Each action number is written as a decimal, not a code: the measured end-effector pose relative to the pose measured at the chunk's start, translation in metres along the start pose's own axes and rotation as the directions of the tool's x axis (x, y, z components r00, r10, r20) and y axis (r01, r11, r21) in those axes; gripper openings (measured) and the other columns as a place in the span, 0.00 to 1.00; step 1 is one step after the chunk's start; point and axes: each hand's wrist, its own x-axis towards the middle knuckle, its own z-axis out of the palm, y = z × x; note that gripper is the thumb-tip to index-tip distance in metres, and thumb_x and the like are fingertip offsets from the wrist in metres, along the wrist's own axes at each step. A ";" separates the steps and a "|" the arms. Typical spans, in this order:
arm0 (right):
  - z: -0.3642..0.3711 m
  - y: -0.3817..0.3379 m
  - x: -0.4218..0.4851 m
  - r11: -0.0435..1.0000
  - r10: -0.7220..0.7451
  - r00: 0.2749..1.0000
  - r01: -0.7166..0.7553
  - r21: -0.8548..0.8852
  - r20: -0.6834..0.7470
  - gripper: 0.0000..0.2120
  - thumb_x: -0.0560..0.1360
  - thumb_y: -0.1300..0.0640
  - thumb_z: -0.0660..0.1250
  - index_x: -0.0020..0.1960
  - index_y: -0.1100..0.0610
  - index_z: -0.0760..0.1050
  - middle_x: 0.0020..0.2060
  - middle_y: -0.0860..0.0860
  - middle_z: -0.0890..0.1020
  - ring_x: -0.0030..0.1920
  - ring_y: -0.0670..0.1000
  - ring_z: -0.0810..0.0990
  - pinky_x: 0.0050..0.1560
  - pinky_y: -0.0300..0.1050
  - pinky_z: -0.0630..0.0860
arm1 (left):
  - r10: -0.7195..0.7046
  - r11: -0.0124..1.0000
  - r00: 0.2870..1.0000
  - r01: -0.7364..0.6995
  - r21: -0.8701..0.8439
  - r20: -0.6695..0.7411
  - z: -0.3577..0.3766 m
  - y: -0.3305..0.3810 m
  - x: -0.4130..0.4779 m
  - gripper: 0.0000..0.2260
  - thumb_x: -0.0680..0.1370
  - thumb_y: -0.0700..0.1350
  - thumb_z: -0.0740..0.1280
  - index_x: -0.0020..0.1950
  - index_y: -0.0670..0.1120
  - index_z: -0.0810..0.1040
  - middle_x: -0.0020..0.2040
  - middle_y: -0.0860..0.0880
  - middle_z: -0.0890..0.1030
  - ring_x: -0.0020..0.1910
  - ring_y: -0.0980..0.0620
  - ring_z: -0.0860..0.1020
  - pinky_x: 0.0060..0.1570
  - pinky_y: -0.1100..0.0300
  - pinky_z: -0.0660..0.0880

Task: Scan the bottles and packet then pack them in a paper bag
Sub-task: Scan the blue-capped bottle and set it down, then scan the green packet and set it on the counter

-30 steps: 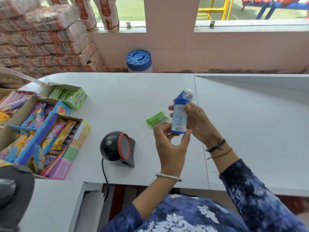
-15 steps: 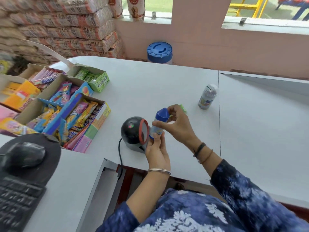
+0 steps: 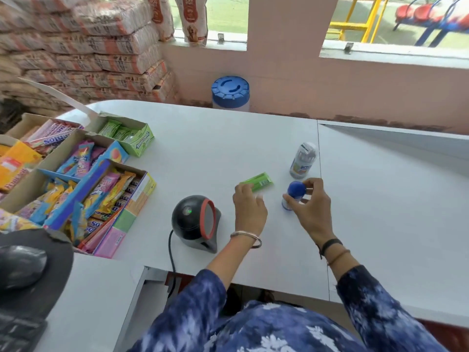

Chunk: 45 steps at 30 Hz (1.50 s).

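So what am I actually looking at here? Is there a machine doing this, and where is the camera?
No machine: a person works with two bare hands, and the camera sits on their head, looking down at a white shop counter. The right hand grips a small blue-capped bottle that stands on the counter. The left hand reaches to a green packet lying flat, fingertips at its near end. Behind stands a second, grey-capped bottle, untouched. The black dome with the red ring is a barcode scanner. Open boxes of sweets fill the left side. No paper bag is in view.
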 end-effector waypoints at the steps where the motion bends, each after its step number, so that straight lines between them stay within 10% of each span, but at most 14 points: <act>1: -0.004 0.007 0.003 1.000 0.016 0.999 -0.016 -0.009 -0.041 0.21 0.67 0.61 0.76 0.53 0.60 0.68 0.48 0.51 0.75 0.46 0.52 0.76 0.49 0.53 0.80 | 0.084 0.987 0.996 -0.086 0.138 0.025 0.005 0.002 0.017 0.17 0.76 0.35 0.58 0.65 0.38 0.66 0.66 0.40 0.67 0.64 0.43 0.67 0.63 0.55 0.65; 5: -0.009 0.023 0.016 0.999 0.034 0.996 -0.034 0.000 -0.080 0.21 0.68 0.61 0.75 0.55 0.60 0.68 0.50 0.51 0.74 0.49 0.53 0.75 0.54 0.56 0.79 | 0.092 0.748 0.965 -0.229 0.623 0.244 0.024 0.005 0.063 0.19 0.76 0.35 0.57 0.67 0.40 0.65 0.68 0.42 0.67 0.66 0.42 0.66 0.58 0.52 0.70; 9: 0.001 0.029 0.008 0.971 -0.089 0.968 0.032 -0.236 -0.237 0.24 0.67 0.56 0.74 0.58 0.59 0.67 0.59 0.58 0.71 0.58 0.56 0.67 0.62 0.45 0.61 | -0.124 0.765 0.962 -0.064 0.640 0.245 0.023 0.012 0.067 0.16 0.76 0.39 0.60 0.64 0.40 0.67 0.64 0.40 0.71 0.64 0.41 0.70 0.57 0.49 0.71; 12: 0.011 0.022 -0.019 0.925 -0.279 0.939 0.207 -0.319 -0.200 0.17 0.71 0.51 0.67 0.54 0.57 0.67 0.52 0.58 0.74 0.52 0.53 0.68 0.53 0.39 0.61 | -0.271 0.885 0.922 0.125 0.449 0.277 0.018 0.005 0.055 0.12 0.74 0.42 0.65 0.55 0.38 0.73 0.56 0.38 0.78 0.56 0.37 0.76 0.53 0.50 0.74; 14: 0.019 0.020 -0.035 0.971 -0.147 0.989 0.139 -0.196 -0.027 0.15 0.73 0.49 0.66 0.54 0.56 0.67 0.50 0.55 0.75 0.48 0.50 0.70 0.49 0.40 0.69 | -0.343 0.937 0.884 0.346 0.048 0.318 0.015 0.000 0.039 0.03 0.73 0.38 0.67 0.43 0.38 0.77 0.48 0.36 0.81 0.47 0.39 0.81 0.48 0.47 0.80; 17: 0.020 0.016 -0.036 0.952 0.240 0.956 -0.266 0.150 0.171 0.11 0.74 0.53 0.68 0.52 0.55 0.71 0.51 0.55 0.78 0.44 0.50 0.75 0.42 0.36 0.71 | -0.389 0.673 0.821 0.563 -0.479 0.419 0.012 0.006 0.002 0.05 0.74 0.31 0.65 0.41 0.40 0.74 0.46 0.37 0.80 0.42 0.43 0.81 0.41 0.56 0.83; 21: -0.017 0.011 -0.014 0.834 0.309 0.905 -0.406 0.374 0.292 0.07 0.73 0.59 0.69 0.50 0.56 0.74 0.45 0.52 0.79 0.40 0.49 0.76 0.36 0.38 0.71 | -0.304 0.392 0.863 0.499 -0.773 0.403 0.003 0.026 -0.039 0.04 0.75 0.32 0.64 0.47 0.40 0.74 0.47 0.40 0.80 0.45 0.46 0.81 0.43 0.61 0.82; 29: -0.062 -0.017 -0.008 0.733 0.085 0.895 -0.355 0.580 0.439 0.05 0.66 0.57 0.71 0.40 0.58 0.80 0.35 0.50 0.82 0.34 0.46 0.78 0.31 0.34 0.74 | -0.188 0.235 0.894 0.442 -0.866 0.406 -0.008 0.056 -0.060 0.06 0.75 0.32 0.63 0.48 0.40 0.75 0.46 0.42 0.81 0.42 0.50 0.83 0.43 0.61 0.82; 34: -0.044 -0.020 -0.018 0.805 0.099 0.887 -0.337 0.489 0.450 0.04 0.70 0.63 0.71 0.41 0.64 0.77 0.36 0.51 0.83 0.35 0.46 0.81 0.33 0.35 0.77 | -0.253 0.267 0.889 0.445 -0.855 0.383 -0.012 0.034 -0.064 0.06 0.77 0.35 0.63 0.50 0.43 0.75 0.46 0.44 0.81 0.39 0.52 0.84 0.41 0.61 0.81; 40: 0.010 -0.043 -0.049 0.929 -0.041 0.856 -0.158 0.335 0.515 0.07 0.66 0.62 0.76 0.38 0.58 0.77 0.34 0.53 0.82 0.34 0.46 0.80 0.37 0.34 0.77 | -0.437 0.012 0.836 0.375 -0.927 0.333 -0.028 0.003 -0.074 0.10 0.80 0.39 0.56 0.47 0.43 0.77 0.40 0.47 0.81 0.41 0.52 0.79 0.43 0.58 0.76; 45: 0.026 -0.056 -0.061 0.962 -0.205 0.841 0.080 0.259 0.501 0.09 0.64 0.59 0.78 0.40 0.58 0.79 0.35 0.47 0.82 0.36 0.41 0.80 0.35 0.30 0.75 | -0.469 -0.090 0.824 0.312 -0.946 0.316 -0.036 -0.006 -0.071 0.12 0.78 0.35 0.53 0.51 0.42 0.75 0.48 0.42 0.78 0.57 0.42 0.75 0.66 0.47 0.68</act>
